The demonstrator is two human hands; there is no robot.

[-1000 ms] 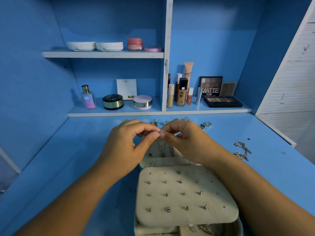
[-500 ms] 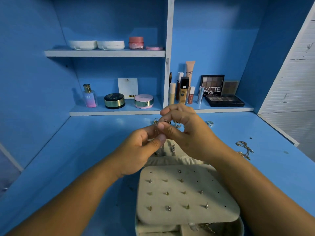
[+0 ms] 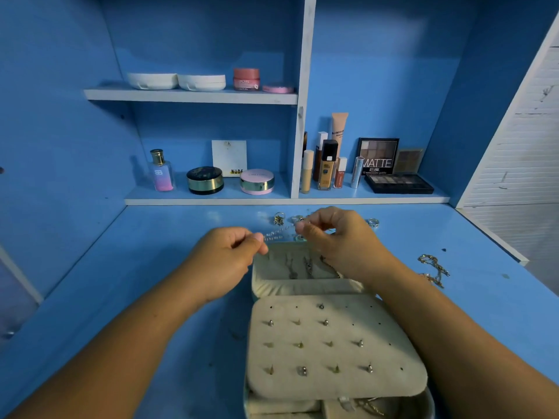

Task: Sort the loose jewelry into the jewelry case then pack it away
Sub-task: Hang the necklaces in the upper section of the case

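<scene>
Blue desk (image 3: 121, 297): open cream jewelry case (image 3: 305, 286) at near centre; rings (image 3: 278, 218) in a row along the far edge; tangled gold chains (image 3: 434, 269) at right, apart from the case.

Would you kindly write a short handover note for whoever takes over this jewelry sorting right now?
Left hand and right hand each pinch an end of a thin chain, stretched over the far edge of the open jewelry case.
Done: studs sit in the earring panel.
Left: stow this chain, then the rings and gold chains on the desk; close and pack away the case.
</scene>
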